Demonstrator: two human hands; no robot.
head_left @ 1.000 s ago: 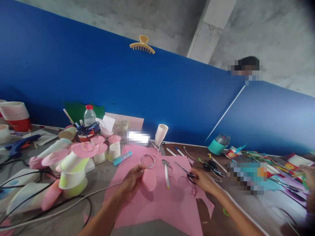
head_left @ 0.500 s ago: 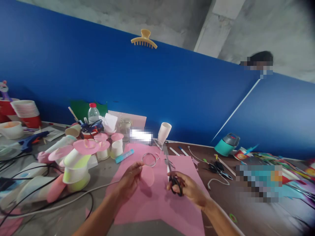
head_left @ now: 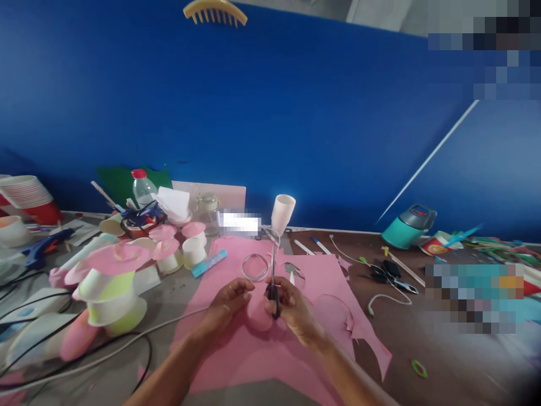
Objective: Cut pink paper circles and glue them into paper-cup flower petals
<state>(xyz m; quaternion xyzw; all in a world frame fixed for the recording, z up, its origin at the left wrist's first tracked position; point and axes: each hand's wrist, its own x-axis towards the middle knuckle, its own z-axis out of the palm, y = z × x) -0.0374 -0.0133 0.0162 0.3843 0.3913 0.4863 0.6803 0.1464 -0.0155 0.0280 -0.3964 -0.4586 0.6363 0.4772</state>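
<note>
In my left hand (head_left: 231,304) a small rounded piece of pink paper (head_left: 258,316) is pinched at its upper edge. My right hand (head_left: 293,310) grips a pair of scissors (head_left: 274,296) by its dark handles. Their blades point up and away from me, close to the right side of the paper piece. Both hands are over large pink paper sheets (head_left: 228,361) on the table. Just beyond my fingers lies a loop of pale cable (head_left: 255,267). A torn-edged pink scrap (head_left: 372,344) rests to the right.
Paper cups with pink discs (head_left: 116,293) crowd the left, near a blue glue gun (head_left: 51,245) and trailing cables. A white cup-shaped lamp (head_left: 283,213) stands at the back. Other scissors (head_left: 389,275), a teal container (head_left: 408,228) and a green ring (head_left: 420,369) lie right.
My right hand has brought the scissors left, up to the paper piece in my left hand. The camera view has tilted downward, and the pink scrap at the right has come into sight.
</note>
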